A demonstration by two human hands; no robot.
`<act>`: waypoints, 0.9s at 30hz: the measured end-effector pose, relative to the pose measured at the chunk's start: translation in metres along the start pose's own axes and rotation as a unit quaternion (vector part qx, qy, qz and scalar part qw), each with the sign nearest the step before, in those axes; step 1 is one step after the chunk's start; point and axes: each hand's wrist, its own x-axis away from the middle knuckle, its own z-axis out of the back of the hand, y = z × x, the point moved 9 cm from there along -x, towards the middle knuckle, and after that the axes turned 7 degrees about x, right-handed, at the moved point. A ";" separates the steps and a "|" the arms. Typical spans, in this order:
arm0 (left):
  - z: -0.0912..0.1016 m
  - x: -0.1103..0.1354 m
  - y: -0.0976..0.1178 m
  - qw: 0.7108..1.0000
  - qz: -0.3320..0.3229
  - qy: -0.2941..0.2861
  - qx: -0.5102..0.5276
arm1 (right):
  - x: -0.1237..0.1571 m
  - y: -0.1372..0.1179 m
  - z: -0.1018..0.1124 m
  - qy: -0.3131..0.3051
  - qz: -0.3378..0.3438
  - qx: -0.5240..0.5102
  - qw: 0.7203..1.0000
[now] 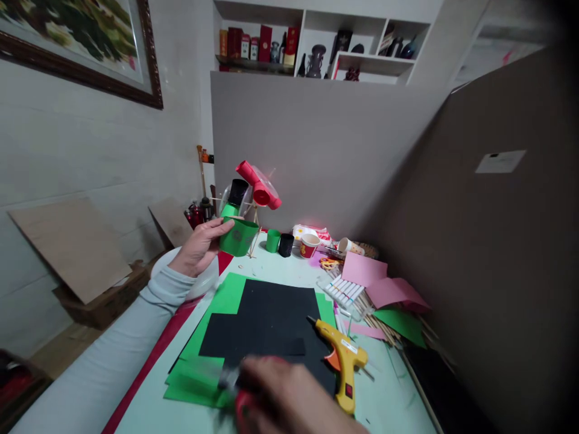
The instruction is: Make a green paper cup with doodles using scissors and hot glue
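My left hand [201,244] is raised over the far left of the table, its thumb and fingers closed on the rim of a green paper cup [239,239]. At the bottom, motion smears my right hand [280,386], which is wrapped round red-handled scissors [228,380]; their blades are too blurred to tell how far apart they are. Below the scissors lie green paper sheets [230,286] and black paper sheets [275,310]. A yellow glue gun [348,361] rests to the right, its nozzle over the black paper.
Behind my left hand stand stick-built models, one with red tubes [261,187]. Small green [272,240] and black cups [286,245] stand beside a paper cup [310,246]. Markers [344,290], pink paper [364,269] and sticks crowd the right. A grey partition [325,150] closes off the back.
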 end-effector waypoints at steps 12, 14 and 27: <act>-0.008 -0.009 -0.033 0.992 0.113 -0.043 0.034 | -0.043 0.126 0.019 0.054 -0.261 0.157 0.951; -0.011 -0.005 -0.037 0.989 0.135 -0.053 0.037 | -0.047 0.124 0.016 0.058 -0.244 0.157 0.955; -0.068 0.053 -0.107 0.959 0.255 -0.112 0.040 | 0.006 0.092 0.122 0.313 -0.107 -0.093 0.939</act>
